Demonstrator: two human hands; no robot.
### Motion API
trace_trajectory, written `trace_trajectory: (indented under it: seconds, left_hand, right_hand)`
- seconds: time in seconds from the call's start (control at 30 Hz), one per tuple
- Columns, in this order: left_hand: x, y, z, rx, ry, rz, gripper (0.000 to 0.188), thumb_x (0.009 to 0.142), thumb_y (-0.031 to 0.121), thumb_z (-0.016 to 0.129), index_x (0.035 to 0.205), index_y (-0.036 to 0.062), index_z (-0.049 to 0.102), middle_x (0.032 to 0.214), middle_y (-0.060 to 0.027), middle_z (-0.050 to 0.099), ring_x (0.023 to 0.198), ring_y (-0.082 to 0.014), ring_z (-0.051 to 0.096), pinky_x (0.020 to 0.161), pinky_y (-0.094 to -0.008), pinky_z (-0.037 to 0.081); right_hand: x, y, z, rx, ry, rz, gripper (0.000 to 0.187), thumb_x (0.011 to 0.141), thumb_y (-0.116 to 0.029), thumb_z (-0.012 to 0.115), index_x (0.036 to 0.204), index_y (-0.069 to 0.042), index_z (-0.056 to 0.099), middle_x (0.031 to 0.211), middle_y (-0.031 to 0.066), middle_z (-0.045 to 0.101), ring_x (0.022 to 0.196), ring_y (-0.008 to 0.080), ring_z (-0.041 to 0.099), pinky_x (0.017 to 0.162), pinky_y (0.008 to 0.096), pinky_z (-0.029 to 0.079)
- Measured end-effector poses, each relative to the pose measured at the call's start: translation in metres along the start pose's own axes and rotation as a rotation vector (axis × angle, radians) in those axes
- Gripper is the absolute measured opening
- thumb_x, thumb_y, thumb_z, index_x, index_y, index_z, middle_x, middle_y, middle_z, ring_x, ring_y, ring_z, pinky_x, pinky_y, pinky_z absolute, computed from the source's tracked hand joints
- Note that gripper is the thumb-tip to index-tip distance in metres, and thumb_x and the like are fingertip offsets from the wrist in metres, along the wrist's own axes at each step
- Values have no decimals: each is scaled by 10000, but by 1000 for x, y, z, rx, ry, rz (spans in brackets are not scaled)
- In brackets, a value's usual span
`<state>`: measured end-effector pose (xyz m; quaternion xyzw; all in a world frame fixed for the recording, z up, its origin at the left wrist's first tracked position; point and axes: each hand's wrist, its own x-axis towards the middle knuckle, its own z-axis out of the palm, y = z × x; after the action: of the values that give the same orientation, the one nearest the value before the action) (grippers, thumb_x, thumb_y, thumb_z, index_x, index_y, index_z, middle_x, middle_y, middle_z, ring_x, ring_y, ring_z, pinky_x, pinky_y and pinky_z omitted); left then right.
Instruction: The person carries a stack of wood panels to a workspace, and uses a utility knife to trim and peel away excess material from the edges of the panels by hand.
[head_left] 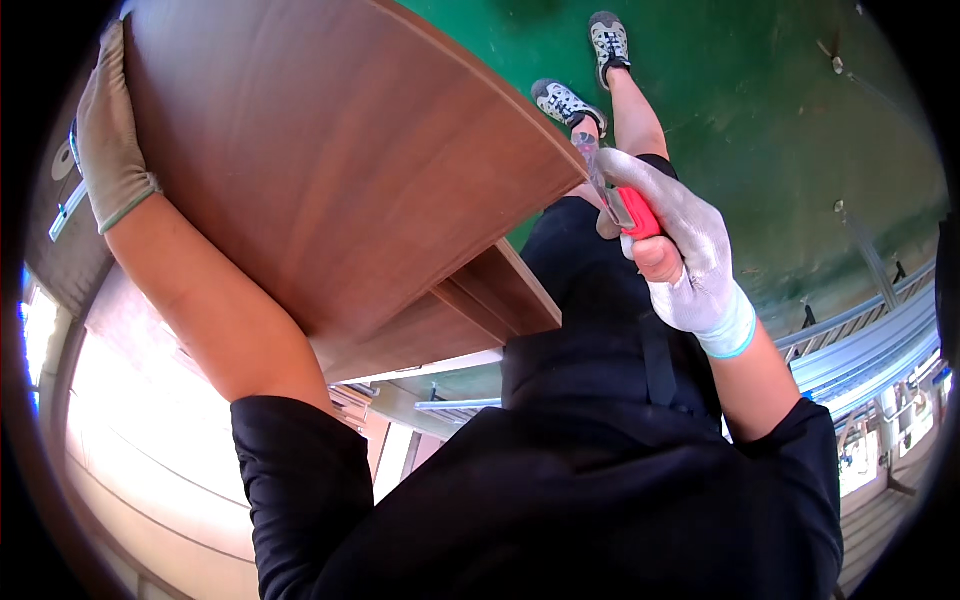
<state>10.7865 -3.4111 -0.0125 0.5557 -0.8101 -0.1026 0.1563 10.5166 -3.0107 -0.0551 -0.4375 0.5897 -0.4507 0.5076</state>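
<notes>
A brown wood-grain cabinet (330,150) with a large flat panel fills the upper left and middle. My left hand (108,140), in a beige-grey glove, wraps over the panel's far left edge; some of its fingers are hidden there. In a whitish glove with a bare thumb tip, my right hand (690,240) closes round a red-handled knife (638,212). The knife's grey metal blade points up and left, at the panel's right corner. Whether blade and wood touch, I cannot tell. Below that corner, an open recess with a narrow inner board shows.
My feet in patterned shoes (568,104) stand on a green floor (760,100), right of the panel. Long pale metal profiles (870,350) lie stacked at the right. A light wooden surface (150,440) spreads at the lower left.
</notes>
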Motion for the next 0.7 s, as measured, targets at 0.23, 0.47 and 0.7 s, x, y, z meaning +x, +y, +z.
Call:
trace_trajectory:
  seconds: [0.23, 0.47, 0.7]
  left_hand:
    - [1, -5, -1, -11, -31, 14, 611, 1039, 516, 577, 1416, 38, 622, 1411, -123, 653, 1319, -217, 588, 1150, -327, 384]
    - [6, -14, -2, -31, -60, 21, 621, 1044, 509, 575, 1427, 22, 607, 1431, -123, 639, 1336, -212, 575, 1160, -327, 376]
    - [7, -19, -7, -20, -77, 8, 628, 1055, 489, 568, 1444, -4, 583, 1455, -125, 620, 1356, -208, 558, 1171, -328, 365]
  right_hand:
    - [1, 6, 9, 111, 38, 50, 563, 1037, -407, 608, 1361, 54, 601, 1230, 201, 702, 1011, 319, 715, 914, 354, 536]
    - [21, 14, -8, -132, 17, -187, 517, 1027, -386, 625, 1327, 36, 636, 1152, 189, 729, 982, 339, 718, 904, 361, 544]
    - [31, -3, -46, -285, -171, -206, 612, 1037, -497, 531, 1279, 54, 640, 1033, 202, 708, 836, 378, 695, 753, 410, 549]
